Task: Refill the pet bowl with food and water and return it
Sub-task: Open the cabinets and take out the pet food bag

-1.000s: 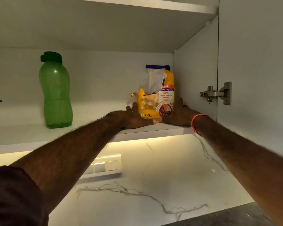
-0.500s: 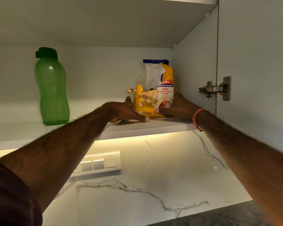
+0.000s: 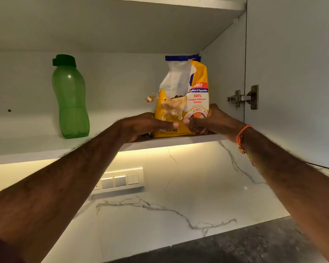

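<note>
two bare forearms are showing in the head view, both covered in fine hair. the left hand (image 3: 141,125) and right hand (image 3: 207,120) are wearing no gloves or rings that can be made out. an orange thread band (image 3: 241,134) is circling the right wrist, with a small knot or bead hanging at its lower end and a thin strand trailing below it. a dark sleeve (image 3: 0,251) is covering the left upper arm at the bottom left corner; its exact colour is hard to tell in the dim light. the right arm is showing no sleeve.
</note>
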